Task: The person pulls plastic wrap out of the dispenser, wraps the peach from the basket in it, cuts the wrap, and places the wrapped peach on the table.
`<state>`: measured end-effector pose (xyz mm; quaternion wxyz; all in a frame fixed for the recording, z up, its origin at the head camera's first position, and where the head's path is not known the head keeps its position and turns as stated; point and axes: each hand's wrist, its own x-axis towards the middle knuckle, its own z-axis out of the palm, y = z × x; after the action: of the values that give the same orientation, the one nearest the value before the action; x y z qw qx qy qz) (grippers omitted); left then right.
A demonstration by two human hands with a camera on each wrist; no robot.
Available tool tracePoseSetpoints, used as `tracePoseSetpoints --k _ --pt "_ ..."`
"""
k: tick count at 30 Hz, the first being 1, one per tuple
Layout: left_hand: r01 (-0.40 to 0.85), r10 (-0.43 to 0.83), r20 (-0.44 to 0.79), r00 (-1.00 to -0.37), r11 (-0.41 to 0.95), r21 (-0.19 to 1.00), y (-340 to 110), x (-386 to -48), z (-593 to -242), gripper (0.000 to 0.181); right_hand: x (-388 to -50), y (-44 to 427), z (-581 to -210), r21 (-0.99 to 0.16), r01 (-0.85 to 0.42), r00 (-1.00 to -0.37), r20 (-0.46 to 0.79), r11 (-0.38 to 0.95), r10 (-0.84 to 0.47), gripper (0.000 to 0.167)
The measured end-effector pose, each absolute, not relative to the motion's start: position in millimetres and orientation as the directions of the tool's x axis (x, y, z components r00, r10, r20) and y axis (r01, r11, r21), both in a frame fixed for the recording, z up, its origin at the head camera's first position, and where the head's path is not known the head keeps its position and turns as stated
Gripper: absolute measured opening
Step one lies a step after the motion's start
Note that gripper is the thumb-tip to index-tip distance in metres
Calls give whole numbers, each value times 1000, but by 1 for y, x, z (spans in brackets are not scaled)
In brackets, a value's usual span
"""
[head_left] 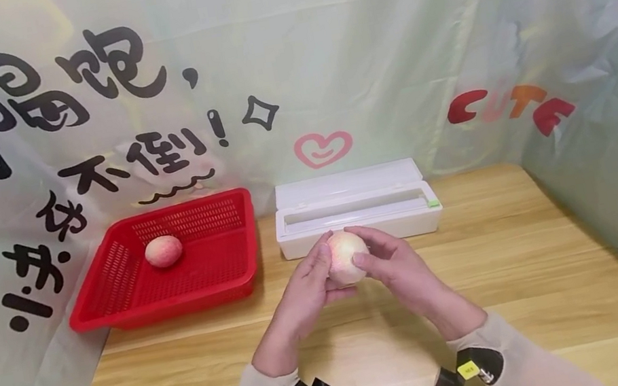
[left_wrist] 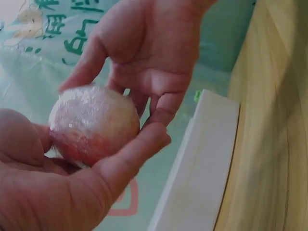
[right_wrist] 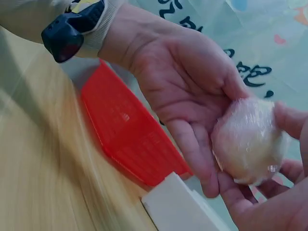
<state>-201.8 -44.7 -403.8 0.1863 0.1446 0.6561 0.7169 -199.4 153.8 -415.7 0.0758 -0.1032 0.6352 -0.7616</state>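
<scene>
A pale pink and cream peach [head_left: 346, 257] is held between both hands in front of the white box. Shiny clear film covers the peach [left_wrist: 94, 122] in the left wrist view. The left hand [head_left: 305, 294] curls its fingers and thumb round the peach's left side. On the other side, the right hand [head_left: 403, 271] grips it with its thumb on the near face. In the right wrist view the wrapped peach [right_wrist: 250, 139] rests against the fingers of both hands.
A red basket [head_left: 180, 305] at the left holds another peach [head_left: 163, 252]. Behind the hands stands a white box [head_left: 360, 234] with its lid raised and a small green piece at its right end. Printed cloth hangs behind and on both sides of the wooden table [head_left: 544, 262].
</scene>
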Motion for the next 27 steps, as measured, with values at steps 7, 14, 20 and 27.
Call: tracePoseSetpoints --k 7,14,20,27 --pt "-95 492 -38 -870 -90 991 -45 -204 -407 57 -203 155 -418 -975 1 -980 42 -222 -192 45" --pt "-87 366 -63 -928 -50 995 -44 -207 -407 51 -204 150 -423 -959 -250 -968 244 134 -60 46" --pt "-25 380 -18 -925 -15 1000 -45 -213 -412 57 -199 146 -428 -672 -527 -832 532 520 -156 75" --pt "-41 454 -12 -891 -53 998 -56 -220 -419 60 -205 167 -418 -783 -483 -866 363 391 -343 97"
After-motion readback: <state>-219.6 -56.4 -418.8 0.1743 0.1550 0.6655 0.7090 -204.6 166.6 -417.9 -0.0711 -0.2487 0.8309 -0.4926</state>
